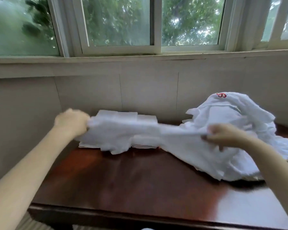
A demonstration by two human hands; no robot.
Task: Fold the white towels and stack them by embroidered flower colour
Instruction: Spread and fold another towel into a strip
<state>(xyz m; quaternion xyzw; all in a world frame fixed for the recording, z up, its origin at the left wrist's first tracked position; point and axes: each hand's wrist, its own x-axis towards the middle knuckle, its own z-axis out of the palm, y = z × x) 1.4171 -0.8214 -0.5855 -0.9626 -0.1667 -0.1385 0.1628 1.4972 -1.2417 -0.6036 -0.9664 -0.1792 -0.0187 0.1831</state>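
Above table (140, 180): towel (140, 135) stretched between left hand (71, 122) and right hand (223, 135), both gripping ends.

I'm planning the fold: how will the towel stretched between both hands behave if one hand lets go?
Probably floppy: the towel sags and bunches between the left hand and right hand, so a freed end would likely drop onto the table. It looks light, since a finger grip at each end holds it up.

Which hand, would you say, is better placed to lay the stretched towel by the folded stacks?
Probably the left hand: it grips the towel beside the folded stacks; the right hand holds it near the heap.
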